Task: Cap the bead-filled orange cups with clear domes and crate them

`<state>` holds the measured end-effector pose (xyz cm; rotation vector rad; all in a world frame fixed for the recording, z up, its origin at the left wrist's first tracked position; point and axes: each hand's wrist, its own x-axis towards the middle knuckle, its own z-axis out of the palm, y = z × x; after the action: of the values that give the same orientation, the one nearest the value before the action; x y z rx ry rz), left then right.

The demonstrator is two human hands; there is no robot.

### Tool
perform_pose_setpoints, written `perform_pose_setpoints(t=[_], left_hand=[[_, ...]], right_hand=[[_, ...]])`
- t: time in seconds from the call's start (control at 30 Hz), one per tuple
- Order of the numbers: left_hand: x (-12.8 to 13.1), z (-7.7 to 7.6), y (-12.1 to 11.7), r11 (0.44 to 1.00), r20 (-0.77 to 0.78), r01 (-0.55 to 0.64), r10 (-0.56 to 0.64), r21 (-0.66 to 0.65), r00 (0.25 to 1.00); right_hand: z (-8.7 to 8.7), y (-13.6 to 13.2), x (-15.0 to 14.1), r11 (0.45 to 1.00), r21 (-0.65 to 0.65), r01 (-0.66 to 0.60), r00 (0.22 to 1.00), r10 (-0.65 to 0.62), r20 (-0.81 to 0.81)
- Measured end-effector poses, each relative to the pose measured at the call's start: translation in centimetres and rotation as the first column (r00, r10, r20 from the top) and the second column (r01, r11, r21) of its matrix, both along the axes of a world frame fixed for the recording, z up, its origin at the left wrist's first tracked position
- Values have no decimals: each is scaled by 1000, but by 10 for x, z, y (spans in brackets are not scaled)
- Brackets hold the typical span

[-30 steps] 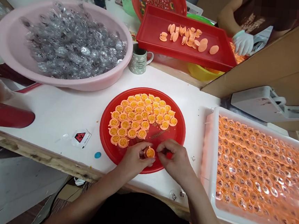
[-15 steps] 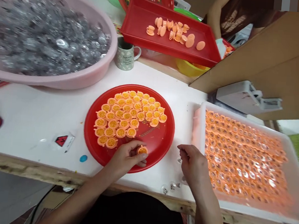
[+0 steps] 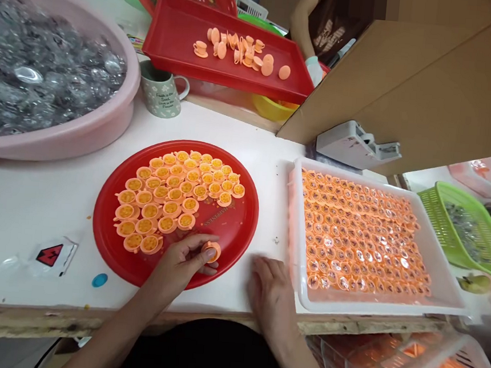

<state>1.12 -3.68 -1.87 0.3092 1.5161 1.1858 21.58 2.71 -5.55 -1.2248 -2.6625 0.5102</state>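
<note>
My left hand is closed around a small orange toy teacup with yellow-orange filling, pinched between thumb and fingers over the front of a round red tray. Many similar filled cups on saucers cover the tray's back and left. Palm down, my right hand lies low over the white table just right of the tray. Motion smears its fingertips, and whatever may be under them is hidden. To its right stands a white plastic bin holding rows of orange cups with shiny clear tops.
A pink tub of clear plastic pieces stands at left, beside a green mug. Behind are a red rectangular tray with loose orange cups, a cardboard partition, a tape dispenser and a co-worker's arm. A green basket stands right.
The view has swung to the right. My right hand has come down toward the table's front, over where small clear pieces lay. My left hand still holds the toy teacup above the tray.
</note>
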Motion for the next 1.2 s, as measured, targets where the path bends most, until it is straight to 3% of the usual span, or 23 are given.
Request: perform_pose_setpoints(t=[0.23,0.3,0.37,0.43,0.47,0.53,0.6,0.67,0.73,0.83,1.0,1.2], left_hand=[[-1,-7,-2,998,-40,58,-58,-6,997],[-2,-9,-2,998,-50,66,-66,-7,997],[-2,-10,-2,997,-54,79,-80,-9,995],[-2,-10,-1,995,-51,99,-100,-11,994],[-1,-10,-1,994,-49,108,-109,-13,993],[0,-6,1,992,-38,128,-129,-16,991],[2,0,4,989,-33,147,-148,-20,988],[3,8,7,986,-40,167,-167,-18,985],[4,16,9,985,-48,174,-174,-10,984],[4,20,10,985,-44,175,-174,4,984],[4,14,7,985,-32,174,-173,2,984],[2,8,6,979,25,189,-191,70,981]], right_hand=[[-23,19,4,998,-32,50,989,-54,-137],[-20,21,5,997,-59,48,984,-58,-169],[-12,21,6,981,-150,123,959,-156,-238],[1,21,5,894,-385,230,876,-362,-318],[7,20,4,805,-541,244,810,-476,-342],[18,20,0,595,-791,144,691,-633,-350],[26,19,-4,448,-894,-17,618,-698,-362],[30,19,-8,368,-922,-123,566,-737,-369],[31,18,-13,336,-925,-180,541,-751,-378],[33,17,-19,332,-916,-226,542,-738,-401],[39,18,-30,289,-893,-345,534,-722,-440],[46,17,-39,153,-879,-451,529,-747,-402]])
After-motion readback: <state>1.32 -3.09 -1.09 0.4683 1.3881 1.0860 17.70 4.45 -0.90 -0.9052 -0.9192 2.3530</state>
